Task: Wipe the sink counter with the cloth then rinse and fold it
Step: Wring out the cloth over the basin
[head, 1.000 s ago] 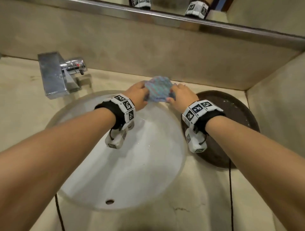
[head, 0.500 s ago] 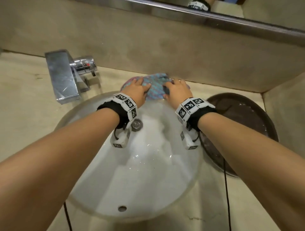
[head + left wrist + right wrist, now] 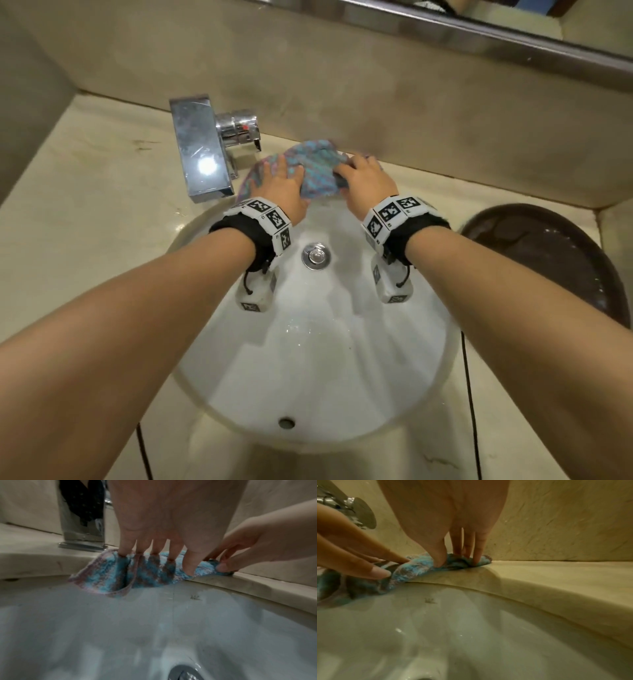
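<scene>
The blue and pink cloth (image 3: 315,171) lies bunched on the beige counter (image 3: 85,205), on the strip behind the white sink basin (image 3: 308,359). Its near edge hangs over the basin rim (image 3: 120,588). My left hand (image 3: 281,188) presses down on the cloth's left part with straight, spread fingers (image 3: 154,553). On the right part, my right hand (image 3: 363,181) has its fingers curled over a raised fold, with the thumb (image 3: 440,561) and fingers pinching the cloth (image 3: 412,569) against the counter. The wall stands close behind both hands.
A chrome faucet (image 3: 202,150) stands just left of the cloth. The drain (image 3: 315,256) sits in the wet basin below my wrists. A dark round tray (image 3: 548,257) lies on the counter to the right. A steel mirror ledge (image 3: 479,24) runs above.
The cloth was held up between both hands; now it lies on the counter behind the basin. Both hands moved left toward the faucet and lowered onto it.
</scene>
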{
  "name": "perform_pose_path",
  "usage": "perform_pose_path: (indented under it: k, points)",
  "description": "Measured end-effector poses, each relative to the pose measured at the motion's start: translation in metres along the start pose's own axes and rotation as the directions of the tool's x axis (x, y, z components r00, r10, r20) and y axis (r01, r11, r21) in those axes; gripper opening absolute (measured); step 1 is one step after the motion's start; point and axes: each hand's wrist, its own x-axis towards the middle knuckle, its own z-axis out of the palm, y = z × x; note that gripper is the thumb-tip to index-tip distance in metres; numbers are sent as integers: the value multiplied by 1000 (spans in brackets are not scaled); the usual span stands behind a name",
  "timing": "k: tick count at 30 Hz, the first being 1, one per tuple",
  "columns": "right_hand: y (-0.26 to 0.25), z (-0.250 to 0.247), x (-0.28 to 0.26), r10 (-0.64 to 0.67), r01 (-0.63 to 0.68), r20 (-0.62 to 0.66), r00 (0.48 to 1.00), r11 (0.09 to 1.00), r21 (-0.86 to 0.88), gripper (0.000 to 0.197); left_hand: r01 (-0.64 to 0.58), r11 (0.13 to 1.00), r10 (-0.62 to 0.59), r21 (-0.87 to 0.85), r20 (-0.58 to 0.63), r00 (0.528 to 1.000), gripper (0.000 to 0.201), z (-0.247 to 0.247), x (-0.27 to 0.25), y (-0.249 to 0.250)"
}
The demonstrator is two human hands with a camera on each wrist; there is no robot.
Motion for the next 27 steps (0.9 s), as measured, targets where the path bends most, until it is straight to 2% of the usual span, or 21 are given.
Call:
perform_pose_path:
  k: [4,11,18,21,24,27]
  points:
    - [33,1,-20,36,-36,13,999,999,-13,48,-80,996,80,46,17,997,70,4,0,17]
    - [91,-3,-62,189,-186,30,982,980,-73,37,-229,968,222,103,76,972,69,16,-3,83]
    - [113,-6,-87,231,-225,76,970,971,-79,40,-303,948,295,95,90,951,65,24,-11,111]
    - [107,-11,-90,242,-242,70,968,970,-12,36,-346,936,342,64,66,937,61,18,-16,106]
    - [98,-28,-85,271,-270,13,963,952,148,32,-387,922,387,-6,-2,922,58,9,-23,101]
    - [78,-55,-77,247,-224,-39,968,929,295,37,-326,944,327,-50,5,945,63,-9,-30,98]
